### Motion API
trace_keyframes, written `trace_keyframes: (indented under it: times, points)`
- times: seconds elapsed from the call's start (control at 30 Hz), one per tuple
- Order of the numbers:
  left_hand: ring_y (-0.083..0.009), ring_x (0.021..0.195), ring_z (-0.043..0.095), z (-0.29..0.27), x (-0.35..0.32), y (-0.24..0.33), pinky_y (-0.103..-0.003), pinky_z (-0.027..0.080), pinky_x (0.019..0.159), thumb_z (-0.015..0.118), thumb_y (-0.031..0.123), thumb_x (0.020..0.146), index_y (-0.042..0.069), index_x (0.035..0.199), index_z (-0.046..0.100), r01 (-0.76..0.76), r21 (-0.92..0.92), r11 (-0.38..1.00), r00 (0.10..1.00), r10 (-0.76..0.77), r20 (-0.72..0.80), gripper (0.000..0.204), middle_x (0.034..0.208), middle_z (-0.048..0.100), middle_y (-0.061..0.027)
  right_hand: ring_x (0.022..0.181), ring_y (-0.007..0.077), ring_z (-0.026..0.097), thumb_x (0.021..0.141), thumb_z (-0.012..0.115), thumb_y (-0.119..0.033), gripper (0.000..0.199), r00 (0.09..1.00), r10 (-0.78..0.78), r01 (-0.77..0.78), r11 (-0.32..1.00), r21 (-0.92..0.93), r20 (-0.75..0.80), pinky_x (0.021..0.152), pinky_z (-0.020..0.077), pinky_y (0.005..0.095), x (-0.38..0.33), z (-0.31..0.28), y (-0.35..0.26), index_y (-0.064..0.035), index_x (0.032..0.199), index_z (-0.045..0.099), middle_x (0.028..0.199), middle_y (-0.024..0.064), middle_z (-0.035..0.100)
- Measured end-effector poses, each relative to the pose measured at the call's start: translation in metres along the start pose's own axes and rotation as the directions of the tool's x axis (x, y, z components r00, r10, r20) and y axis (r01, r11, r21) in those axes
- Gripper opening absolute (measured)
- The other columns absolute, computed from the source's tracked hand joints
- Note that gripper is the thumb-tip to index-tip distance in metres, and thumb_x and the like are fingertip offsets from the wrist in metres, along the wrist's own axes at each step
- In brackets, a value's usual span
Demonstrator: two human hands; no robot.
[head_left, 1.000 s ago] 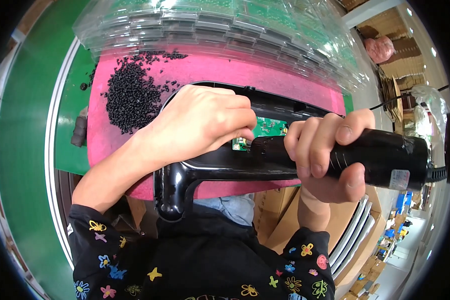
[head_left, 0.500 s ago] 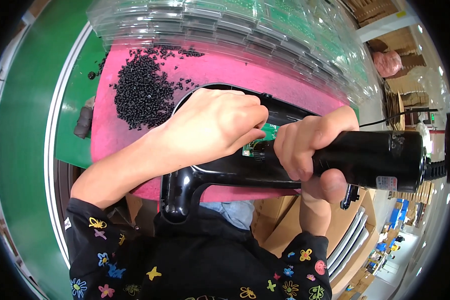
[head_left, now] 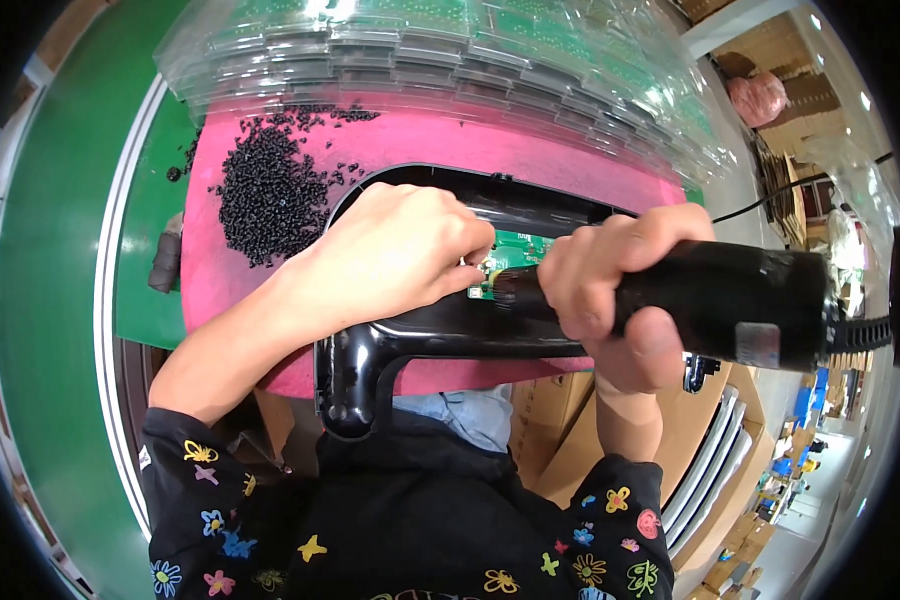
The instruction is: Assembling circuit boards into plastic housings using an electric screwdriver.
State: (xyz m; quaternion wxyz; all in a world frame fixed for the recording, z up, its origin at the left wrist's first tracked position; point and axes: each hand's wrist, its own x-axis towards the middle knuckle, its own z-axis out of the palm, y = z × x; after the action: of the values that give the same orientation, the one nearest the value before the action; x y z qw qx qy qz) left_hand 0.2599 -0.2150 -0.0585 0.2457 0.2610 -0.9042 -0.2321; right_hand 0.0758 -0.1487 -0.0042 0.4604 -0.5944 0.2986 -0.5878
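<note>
Head view, one bench station.

Black glossy moulded plastic housing with a stubby handle (head_left: 355, 375): lying on a pink mat (head_left: 420, 150), handle end overhanging the near edge toward the lap. Probably light, stiff and hollow; smooth sheen suggests slippery, easily scuffed. Best gripped at the handle or along the thick rim, clear of the inset.

Small green circuit board (head_left: 515, 250): seated inside the housing, mostly hidden by fingers. Likely fragile; edges only.

Left hand (head_left: 400, 250): resting on the housing, fingertips bunched together and pinching at something small on the board's edge; item itself too small to tell.

Right hand (head_left: 610, 280): fingers wrapped tight round a black cylindrical powered screwdriver (head_left: 720, 300), tip at the board.

Heap of small black pellets or screws (head_left: 265, 195): on the mat, left of the housing.

Stack of clear plastic trays (head_left: 450, 50): beyond the mat.
</note>
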Motion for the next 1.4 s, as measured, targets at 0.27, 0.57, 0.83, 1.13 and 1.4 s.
trace_keyframes:
  times: [0.27,0.57,0.83,1.13,1.4]
  points:
    - [-0.0305,0.071,0.065,0.000,0.005,0.007,-0.040,0.052,0.063,0.072,0.013,0.082,0.001,0.089,0.064,-0.124,-0.220,0.968,0.991,0.133,0.029,0.016,0.074,0.064,-0.0109,0.054,0.0091,0.050,0.093,0.063,-0.038,0.038,0.945,-0.275,0.242,0.952,0.190,0.175,0.057,0.0396,0.0271,0.010,-0.023,-0.026,-0.0109,0.114,0.048,0.068,-0.0020,0.053]
    - [-0.0290,0.075,0.067,-0.001,0.005,0.010,-0.036,0.053,0.065,0.078,0.015,0.079,0.001,0.101,0.062,-0.128,-0.331,0.935,0.992,0.125,-0.030,0.030,0.085,0.067,-0.0112,0.053,0.0106,0.050,0.092,0.064,-0.036,0.037,0.954,-0.266,0.235,0.951,0.200,0.140,0.060,0.0414,0.0291,0.003,-0.033,-0.036,-0.0101,0.113,0.048,0.069,-0.0011,0.054]
    - [-0.0289,0.100,0.063,-0.002,0.006,0.011,-0.038,0.054,0.078,0.082,0.016,0.070,0.007,0.118,0.056,0.042,-0.044,0.998,0.989,-0.035,0.146,0.056,0.117,0.058,-0.0076,0.048,0.0118,0.043,0.090,0.061,-0.031,0.033,0.989,-0.121,0.116,0.992,-0.051,-0.090,0.054,0.0385,0.0296,-0.010,-0.062,-0.019,-0.0072,0.108,0.047,0.063,0.0005,0.048]
    - [-0.0294,0.103,0.061,-0.001,0.008,0.011,-0.039,0.053,0.080,0.083,0.015,0.067,0.007,0.115,0.057,0.044,-0.028,0.999,0.985,-0.038,0.167,0.055,0.117,0.057,-0.0074,0.047,0.0110,0.040,0.088,0.060,-0.031,0.031,0.994,-0.076,0.077,0.997,0.014,-0.077,0.051,0.0365,0.0290,-0.007,-0.076,-0.006,-0.0079,0.104,0.047,0.061,-0.0002,0.046]
    - [-0.0279,0.100,0.061,0.000,0.007,0.010,-0.038,0.053,0.076,0.083,0.012,0.066,0.007,0.112,0.057,0.036,-0.028,0.999,0.987,-0.031,0.156,0.053,0.114,0.056,-0.0061,0.047,0.0100,0.040,0.089,0.062,-0.034,0.033,0.988,-0.083,0.084,0.996,0.005,-0.131,0.051,0.0350,0.0277,-0.009,-0.078,-0.008,-0.0087,0.104,0.047,0.063,-0.0012,0.046]
